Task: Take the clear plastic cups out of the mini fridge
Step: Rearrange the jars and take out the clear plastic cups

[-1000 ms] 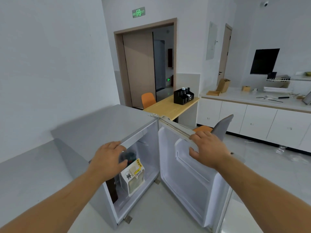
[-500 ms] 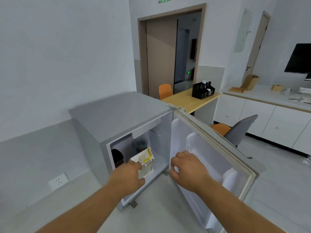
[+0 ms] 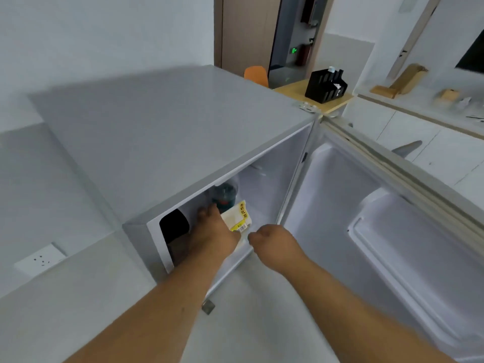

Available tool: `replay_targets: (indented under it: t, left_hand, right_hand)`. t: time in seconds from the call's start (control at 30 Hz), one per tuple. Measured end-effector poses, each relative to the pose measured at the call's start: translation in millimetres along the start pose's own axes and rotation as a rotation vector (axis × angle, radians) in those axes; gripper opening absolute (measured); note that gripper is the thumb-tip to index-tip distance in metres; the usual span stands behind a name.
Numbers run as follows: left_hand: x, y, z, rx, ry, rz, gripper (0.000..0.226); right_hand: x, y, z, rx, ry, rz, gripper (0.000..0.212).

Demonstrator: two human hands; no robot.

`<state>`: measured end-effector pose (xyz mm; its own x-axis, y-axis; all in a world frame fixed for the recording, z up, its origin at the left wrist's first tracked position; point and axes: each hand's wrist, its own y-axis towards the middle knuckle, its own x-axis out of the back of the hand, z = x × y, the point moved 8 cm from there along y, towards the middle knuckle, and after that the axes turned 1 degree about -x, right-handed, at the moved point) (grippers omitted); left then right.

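Observation:
The grey mini fridge (image 3: 167,142) stands on the floor with its white door (image 3: 379,231) swung wide to the right. Inside, a clear plastic cup (image 3: 224,195) with dark contents stands at the back. A white and yellow packet (image 3: 238,214) leans in front of it. My left hand (image 3: 213,231) reaches into the fridge beside the packet, fingertips close to the cup; whether it grips anything is hidden. My right hand (image 3: 275,244) hovers at the fridge's front lower edge, fingers curled, holding nothing.
A dark object (image 3: 174,226) sits at the fridge's left inside. A wall socket (image 3: 40,259) is low on the left wall. Behind are a wooden desk (image 3: 301,90) with a black organiser (image 3: 326,85), an orange chair (image 3: 256,74) and white cabinets (image 3: 419,142).
My right hand let go of the door's top edge and came down to the fridge opening. My left hand moved from the fridge's top rim into the fridge. The view dropped closer.

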<state>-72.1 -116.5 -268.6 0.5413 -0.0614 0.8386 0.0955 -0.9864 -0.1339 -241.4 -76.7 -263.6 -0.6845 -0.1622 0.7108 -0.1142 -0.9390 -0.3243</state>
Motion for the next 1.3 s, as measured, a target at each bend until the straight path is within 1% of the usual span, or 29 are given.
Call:
replay_targets:
  t: [0.13, 0.27, 0.3, 0.4, 0.53, 0.67, 0.73, 0.83, 0.93, 1.0, 1.03, 1.1, 1.13, 1.17, 1.2, 1.3]
  left_hand:
    - [-19.4, 18.6, 15.9, 0.024, 0.034, 0.01, 0.073]
    - [-31.7, 16.9, 23.0, 0.002, -0.003, -0.034, 0.065]
    - [-34.1, 15.0, 25.2, 0.002, -0.015, -0.039, 0.063]
    - [-40.1, 9.7, 28.7, -0.004, -0.045, -0.034, 0.062]
    - [-43.4, 6.0, 27.3, -0.047, -0.057, -0.012, 0.061]
    - [-47.7, 9.8, 32.4, -0.001, -0.138, 0.05, 0.074]
    - [-57.0, 11.3, 33.1, 0.04, -0.24, 0.123, 0.078]
    - [-76.4, 12.3, 32.2, 0.16, -0.554, 0.238, 0.076]
    - [-101.3, 14.0, 25.8, 0.284, -0.831, 0.346, 0.091]
    - [-117.1, 14.8, 14.2, 0.305, -0.971, 0.41, 0.086]
    - [-123.7, 16.1, 7.3, 0.305, -1.028, 0.431, 0.09]
    - [-134.8, 21.8, -5.6, 0.296, -1.115, 0.447, 0.113]
    - [-138.5, 26.0, -11.0, 0.287, -1.155, 0.434, 0.12]
    - [-141.8, 30.6, -15.3, 0.278, -1.194, 0.412, 0.12]
    - [-144.6, 35.2, -18.5, 0.273, -1.232, 0.387, 0.115]
    - [-154.8, 47.4, -23.9, 0.238, -1.291, 0.327, 0.094]
  right_hand:
    - [-22.2, 55.2, 13.8, -0.078, 0.026, -0.039, 0.032]
    - [-50.3, 91.1, 20.6, -0.13, 0.08, -0.031, 0.047]
    - [-55.3, 96.2, 21.9, -0.131, 0.084, -0.033, 0.048]
    - [-64.8, 104.0, 24.1, -0.128, 0.086, -0.051, 0.043]
    - [-69.8, 105.6, 21.7, -0.156, 0.134, -0.02, 0.039]
    - [-56.0, 101.8, 8.4, -0.185, 0.2, -0.055, 0.024]
    - [-43.4, 100.1, -0.4, -0.187, 0.156, -0.086, 0.023]
    - [-26.5, 102.3, -7.2, -0.171, 0.061, -0.06, 0.023]
    - [-12.4, 110.8, -9.7, -0.17, -0.029, -0.009, 0.025]
    - [-3.2, 119.9, -8.0, -0.157, -0.093, -0.001, 0.025]
    - [1.7, 125.5, -6.0, -0.139, -0.141, -0.01, 0.024]
    - [11.2, 137.2, -0.1, -0.083, -0.261, -0.05, 0.023]
    - [14.8, 142.4, 3.0, -0.049, -0.316, -0.073, 0.023]
    - [16.9, 147.4, 5.7, -0.014, -0.354, -0.095, 0.022]
    - [18.2, 151.0, 7.8, 0.02, -0.378, -0.117, 0.02]
    - [20.3, 158.3, 13.7, 0.107, -0.429, -0.198, 0.012]
